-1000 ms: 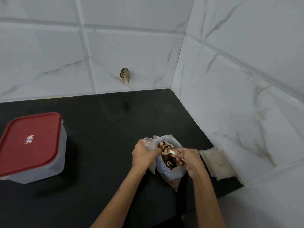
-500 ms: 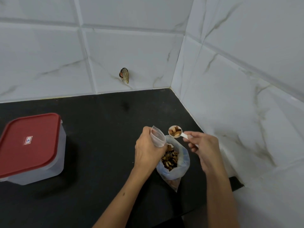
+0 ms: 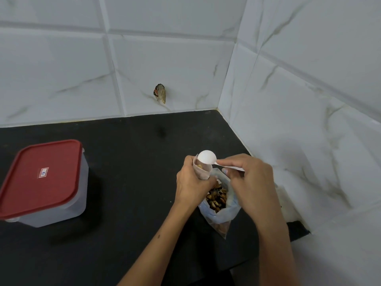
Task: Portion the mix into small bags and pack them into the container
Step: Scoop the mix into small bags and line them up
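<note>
Head view looks steeply down, seemingly close.

A small clear bag [image 3: 203, 169] stands upright, mouth open, a few bits of mix visible inside, gripped round its body by the left hand [image 3: 192, 183]; a white plastic spoon [image 3: 207, 157] is turned bowl-down over that mouth, its handle pinched by the right hand [image 3: 250, 182]; just at 5 o'clock of the small bag, a larger clear bag [image 3: 221, 211] sits open on the black counter, holding brown nut mix [image 3: 216, 197]; well off at 9 o'clock stands a translucent container [image 3: 59, 205], closed by a red lid [image 3: 41, 175].
</note>
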`<state>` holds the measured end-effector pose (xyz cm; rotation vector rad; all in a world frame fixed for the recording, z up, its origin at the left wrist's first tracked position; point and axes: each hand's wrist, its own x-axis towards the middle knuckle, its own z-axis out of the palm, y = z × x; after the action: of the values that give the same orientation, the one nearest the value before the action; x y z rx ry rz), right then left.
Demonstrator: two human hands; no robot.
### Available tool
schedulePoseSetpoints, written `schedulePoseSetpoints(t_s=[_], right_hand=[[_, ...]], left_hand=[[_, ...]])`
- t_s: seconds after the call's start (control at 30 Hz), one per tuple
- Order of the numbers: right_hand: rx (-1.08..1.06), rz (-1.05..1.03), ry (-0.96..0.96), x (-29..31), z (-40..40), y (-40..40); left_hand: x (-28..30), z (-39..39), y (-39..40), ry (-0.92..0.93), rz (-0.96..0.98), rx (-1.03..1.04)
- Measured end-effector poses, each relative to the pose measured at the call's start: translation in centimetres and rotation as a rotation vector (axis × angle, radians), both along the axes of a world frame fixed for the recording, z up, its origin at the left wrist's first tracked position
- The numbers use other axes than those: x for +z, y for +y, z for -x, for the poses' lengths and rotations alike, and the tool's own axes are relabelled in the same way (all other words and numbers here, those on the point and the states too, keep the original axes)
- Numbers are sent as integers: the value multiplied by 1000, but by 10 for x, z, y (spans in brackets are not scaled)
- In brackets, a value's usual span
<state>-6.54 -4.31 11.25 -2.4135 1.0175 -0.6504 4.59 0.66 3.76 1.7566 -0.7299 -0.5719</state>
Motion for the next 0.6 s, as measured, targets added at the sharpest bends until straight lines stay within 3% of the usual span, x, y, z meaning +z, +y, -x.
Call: schedulePoseSetpoints(t_s=[0.2, 0.37, 0.6], right_hand=[[-31, -97, -50, -1, 4, 5], [-205, -332, -297, 0, 9, -4], [-353, -314, 241, -59, 1, -25]], left_hand=[[-1, -1, 0, 3, 13, -8], [-1, -6, 4, -37, -9, -2], [-15, -22, 8, 52, -212, 30]])
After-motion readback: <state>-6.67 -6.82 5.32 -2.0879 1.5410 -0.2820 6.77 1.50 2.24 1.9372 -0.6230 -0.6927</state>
